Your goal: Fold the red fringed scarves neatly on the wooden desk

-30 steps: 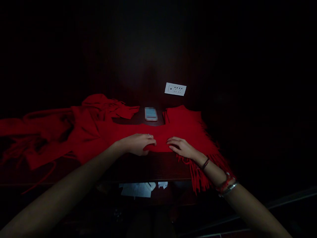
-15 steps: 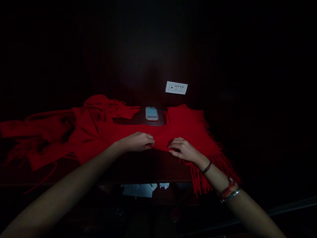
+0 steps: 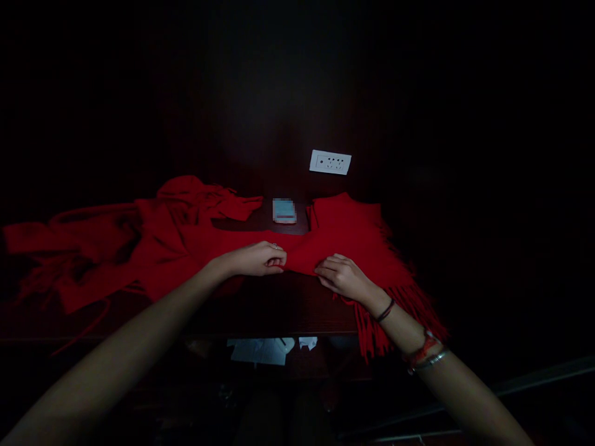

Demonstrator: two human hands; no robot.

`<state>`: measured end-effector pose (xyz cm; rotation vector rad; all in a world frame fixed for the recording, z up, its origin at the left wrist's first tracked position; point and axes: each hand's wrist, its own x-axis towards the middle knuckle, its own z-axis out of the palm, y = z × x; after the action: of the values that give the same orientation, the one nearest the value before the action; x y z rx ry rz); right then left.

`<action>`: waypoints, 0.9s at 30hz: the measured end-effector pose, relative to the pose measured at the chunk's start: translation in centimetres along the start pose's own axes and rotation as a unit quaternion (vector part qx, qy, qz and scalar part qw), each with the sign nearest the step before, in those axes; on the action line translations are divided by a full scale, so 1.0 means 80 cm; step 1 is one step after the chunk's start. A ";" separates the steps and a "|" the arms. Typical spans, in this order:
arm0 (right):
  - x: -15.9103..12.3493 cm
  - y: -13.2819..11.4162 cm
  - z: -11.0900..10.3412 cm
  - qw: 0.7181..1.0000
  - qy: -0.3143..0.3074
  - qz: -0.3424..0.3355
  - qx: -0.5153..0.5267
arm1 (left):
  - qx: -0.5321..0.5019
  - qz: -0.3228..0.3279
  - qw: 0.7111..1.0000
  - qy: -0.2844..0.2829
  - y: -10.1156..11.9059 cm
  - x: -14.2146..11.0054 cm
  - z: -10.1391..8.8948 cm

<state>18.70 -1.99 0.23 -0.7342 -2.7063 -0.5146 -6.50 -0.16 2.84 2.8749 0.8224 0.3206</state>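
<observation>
A long red scarf (image 3: 356, 232) with fringed ends lies across the dark table (image 3: 288, 310). Its right part is laid fairly flat, its fringe hanging over the front edge; the left part is bunched and creased. My left hand (image 3: 260, 257), a ring on one finger, pinches the scarf's near edge around the middle. A short way to the right, my right hand (image 3: 343, 275) has its fingers curled on the same edge, gripping the cloth. The fingertips of both hands are partly hidden by the fabric and the dim light.
Behind the scarf lies a small pale-blue, blurred-out rectangular object (image 3: 284, 211). A white socket plate (image 3: 330, 162) is on the dark wall. Below the tabletop, white papers (image 3: 259, 351) rest on a shelf. The surroundings are very dark.
My left hand has shifted slightly left and its fingers have closed further on the scarf's edge. The cloth between my hands is drawn up a little. My right hand stays nearly in place.
</observation>
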 end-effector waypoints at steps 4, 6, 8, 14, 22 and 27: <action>-0.001 0.003 0.003 1.000 0.012 -0.001 0.013 | 0.039 0.010 0.999 -0.020 0.007 0.001 0.001; -0.001 0.004 0.003 1.000 0.010 -0.001 0.018 | 0.064 0.015 0.998 -0.025 0.013 0.001 0.000; -0.002 0.004 0.003 1.000 0.003 -0.006 0.019 | 0.088 0.020 0.996 -0.027 0.019 0.000 -0.002; -0.004 0.004 -0.001 0.999 -0.022 -0.024 0.037 | 0.068 0.026 0.996 -0.048 0.026 -0.003 -0.005; -0.004 0.003 -0.006 0.994 -0.030 -0.018 0.107 | -0.068 0.030 0.990 -0.122 0.022 -0.006 -0.010; -0.002 0.004 -0.009 0.985 -0.019 0.010 0.171 | -0.039 -0.037 0.998 0.036 0.010 0.006 0.005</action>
<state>19.11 -2.09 0.87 -0.6800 -2.7155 -0.0241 -5.58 -0.65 2.66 2.7668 0.9042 0.4390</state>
